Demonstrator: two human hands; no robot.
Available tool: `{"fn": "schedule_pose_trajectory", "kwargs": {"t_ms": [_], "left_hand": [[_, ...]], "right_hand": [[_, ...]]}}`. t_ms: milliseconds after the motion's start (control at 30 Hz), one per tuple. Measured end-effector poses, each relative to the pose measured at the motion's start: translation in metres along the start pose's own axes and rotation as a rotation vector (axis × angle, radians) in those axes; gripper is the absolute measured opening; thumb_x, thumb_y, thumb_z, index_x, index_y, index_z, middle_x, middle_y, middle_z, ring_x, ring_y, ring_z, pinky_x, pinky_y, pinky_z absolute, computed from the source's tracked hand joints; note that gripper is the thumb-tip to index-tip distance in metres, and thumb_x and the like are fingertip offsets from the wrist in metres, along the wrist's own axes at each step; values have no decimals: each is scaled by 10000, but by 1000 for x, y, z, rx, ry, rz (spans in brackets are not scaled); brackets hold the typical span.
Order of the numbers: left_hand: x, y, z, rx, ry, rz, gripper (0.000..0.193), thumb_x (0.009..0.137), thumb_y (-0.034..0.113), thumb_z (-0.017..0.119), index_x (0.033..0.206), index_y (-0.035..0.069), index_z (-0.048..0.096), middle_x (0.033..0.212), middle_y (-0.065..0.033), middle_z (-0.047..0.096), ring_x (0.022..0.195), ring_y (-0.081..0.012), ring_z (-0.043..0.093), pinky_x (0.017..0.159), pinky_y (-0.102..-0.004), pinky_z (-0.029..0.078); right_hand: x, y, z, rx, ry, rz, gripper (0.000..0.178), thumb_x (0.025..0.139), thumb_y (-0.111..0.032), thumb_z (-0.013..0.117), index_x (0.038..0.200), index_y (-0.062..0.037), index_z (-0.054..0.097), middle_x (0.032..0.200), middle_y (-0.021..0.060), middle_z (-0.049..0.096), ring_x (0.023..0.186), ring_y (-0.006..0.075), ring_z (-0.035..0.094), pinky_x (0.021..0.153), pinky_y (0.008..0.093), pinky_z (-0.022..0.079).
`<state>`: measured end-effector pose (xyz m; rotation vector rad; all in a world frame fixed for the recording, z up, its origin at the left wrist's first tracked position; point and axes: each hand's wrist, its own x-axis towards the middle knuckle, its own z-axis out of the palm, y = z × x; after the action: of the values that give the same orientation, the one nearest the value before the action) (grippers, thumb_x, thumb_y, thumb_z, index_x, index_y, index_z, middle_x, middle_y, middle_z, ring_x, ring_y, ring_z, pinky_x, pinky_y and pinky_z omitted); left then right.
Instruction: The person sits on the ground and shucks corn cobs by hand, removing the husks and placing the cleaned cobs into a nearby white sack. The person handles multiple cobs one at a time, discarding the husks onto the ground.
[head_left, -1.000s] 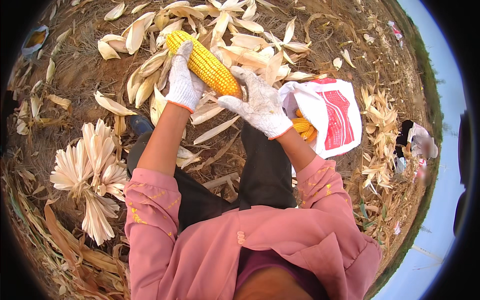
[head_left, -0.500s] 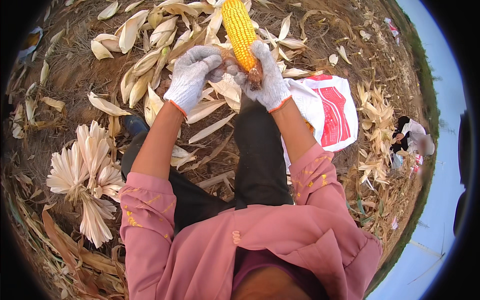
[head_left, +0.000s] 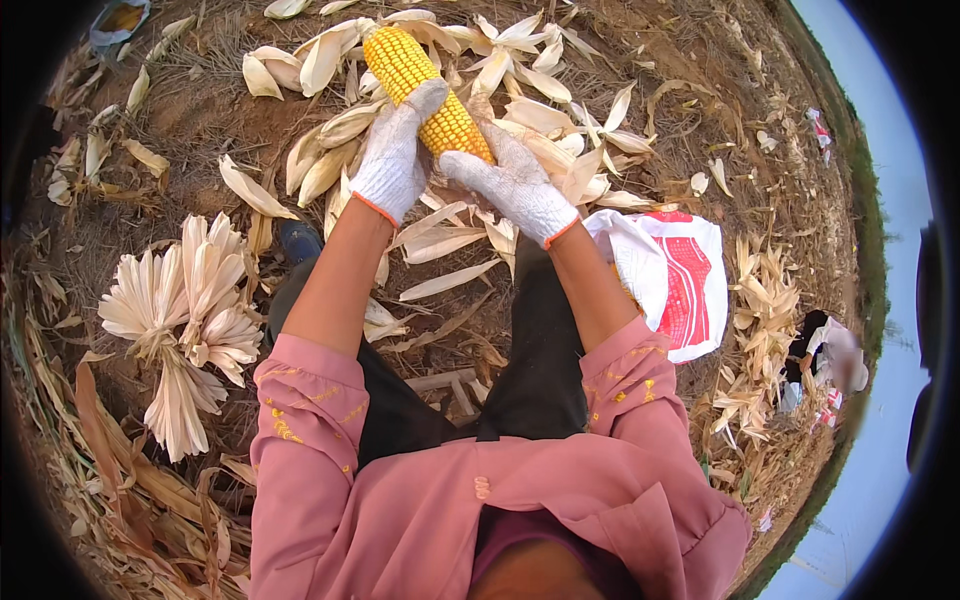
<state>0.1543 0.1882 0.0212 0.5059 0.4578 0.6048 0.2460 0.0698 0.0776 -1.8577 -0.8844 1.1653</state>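
Note:
A husked yellow ear of corn (head_left: 398, 62) is held up ahead of me, tilted with its far end to the left. My left hand (head_left: 395, 155), in a white knitted glove, is wrapped round its middle, thumb on top. My right hand (head_left: 512, 182), gloved the same way, closes on the near end from the right, its thumb across the cob's tip. Some of the right fingers are hidden behind the ear. Loose pale husks (head_left: 545, 125) lie on the ground beneath and beyond both hands.
A white and red sack (head_left: 695, 285) stands by my right leg, a little yellow showing at its mouth. Bunched dry husks (head_left: 165, 305) are at my left. More husks (head_left: 765, 300) lie farther right, near another person (head_left: 835, 355). A pale bag (head_left: 120, 22) is at far left.
The ear has swung left and lower, and my left hand now grips its middle. The brown silk at its near end no longer shows. My right hand has shifted its hold there.

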Motion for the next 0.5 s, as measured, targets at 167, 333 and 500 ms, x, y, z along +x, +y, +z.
{"fn": "schedule_pose_trajectory", "kwargs": {"t_ms": [167, 333, 500], "left_hand": [[14, 21, -23, -83, 217, 189, 325, 860, 182, 652, 1116, 50, 503, 997, -74, 581, 916, -217, 594, 839, -393, 521], [15, 23, -28, -186, 257, 186, 310, 859, 169, 645, 1109, 57, 501, 1021, -69, 563, 948, -227, 580, 869, -416, 501], [12, 32, -29, -288, 382, 172, 326, 842, 179, 658, 1103, 69, 496, 1057, -80, 546, 985, -253, 563, 887, -490, 486]], "right_hand": [[33, 11, 13, -347, 286, -512, 600, 770, -270, 754, 1268, -43, 509, 1117, 105, 610, 1051, 196, 584, 912, 329, 473], [46, 27, 22, -415, 501, -769, 292, 755, -207, 757, 1001, -80, 666, 1029, 85, 631, 938, 213, 613, 824, 320, 504], [51, 22, 5, -523, 610, -741, 190, 738, -202, 740, 883, -93, 683, 800, 82, 642, 782, 237, 626, 659, 348, 508]]}}
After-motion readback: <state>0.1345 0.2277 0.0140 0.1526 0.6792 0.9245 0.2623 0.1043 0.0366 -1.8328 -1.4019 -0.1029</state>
